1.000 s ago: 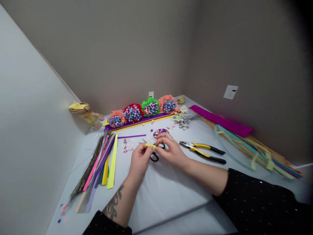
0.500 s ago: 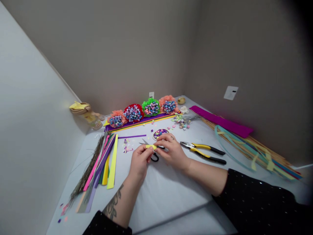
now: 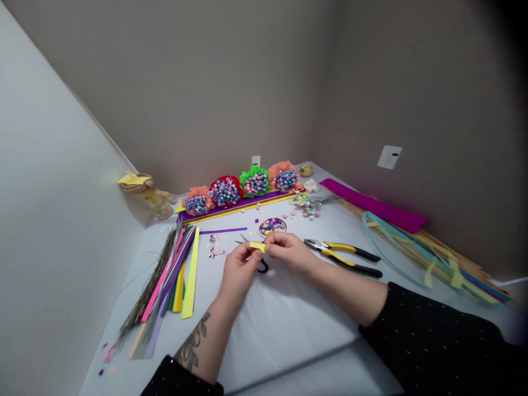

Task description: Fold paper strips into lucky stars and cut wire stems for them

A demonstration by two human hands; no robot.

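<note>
A short yellow paper strip (image 3: 257,246) is pinched between my two hands above the middle of the table. My left hand (image 3: 240,269) grips its left part between thumb and fingers. On the right end, the fingertips of my right hand (image 3: 289,250) are closed. Beneath the hands lie scissors (image 3: 263,266) with black handles, partly covered; their blade tips point left. Just beyond my right hand sits a round dish (image 3: 282,227) of small purple, pink and yellow paper stars. A purple strip (image 3: 225,230) and paper scraps (image 3: 214,252) lie to the left.
Pliers (image 3: 346,256) with yellow-black handles lie at right, near bundled sticks and ribbons (image 3: 437,258). Coloured paper strips (image 3: 189,286) and thin wires (image 3: 150,291) lie at left. Several star bouquets (image 3: 225,190) line the back; a glass jar (image 3: 159,203) stands back left.
My right fingers have curled in and drawn slightly back, showing more of the dish. More of the yellow strip now shows between my hands.
</note>
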